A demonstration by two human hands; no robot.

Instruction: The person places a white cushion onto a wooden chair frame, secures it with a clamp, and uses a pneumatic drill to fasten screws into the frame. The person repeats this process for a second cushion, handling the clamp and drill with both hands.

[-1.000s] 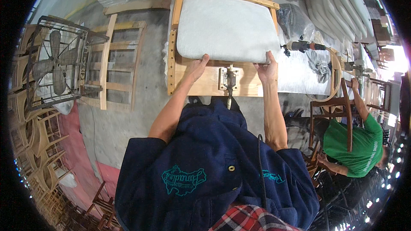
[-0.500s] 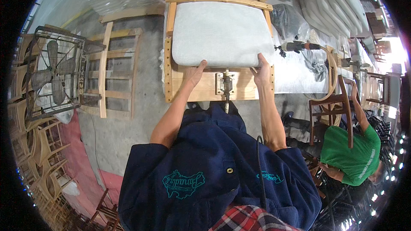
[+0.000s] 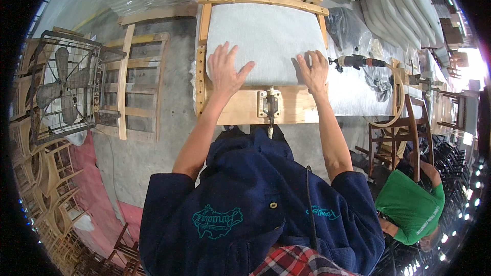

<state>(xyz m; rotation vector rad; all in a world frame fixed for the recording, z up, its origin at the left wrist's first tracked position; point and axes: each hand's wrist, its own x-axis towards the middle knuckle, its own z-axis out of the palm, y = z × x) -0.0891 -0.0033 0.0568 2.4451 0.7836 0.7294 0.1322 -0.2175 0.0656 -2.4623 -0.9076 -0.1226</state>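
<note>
A pale grey, fabric-covered seat pad (image 3: 266, 36) lies flat inside a wooden frame (image 3: 204, 23) on the bench in front of me. My left hand (image 3: 225, 72) rests on its near left part, palm down and fingers spread. On the near right corner lies my right hand (image 3: 313, 72), its thumb apart from the fingers and its fingertips on the fabric. Neither hand grips anything. Between my wrists, a metal toggle clamp (image 3: 269, 105) is fixed to the frame's near board (image 3: 296, 105), its handle pointing toward me.
A pneumatic tool (image 3: 355, 61) with a pale hose (image 3: 396, 92) lies right of the frame. Stacked pale pads (image 3: 394, 5) stand beyond it. At left are a caged fan (image 3: 64, 84) and a wooden pallet (image 3: 140, 64). A person in green (image 3: 411, 207) bends by a wooden chair (image 3: 409, 122) at right.
Both hands have moved from the pad's near edge onto its top, and the left fingers have spread. The co-worker has bent lower, and the chair beside them has shifted.
</note>
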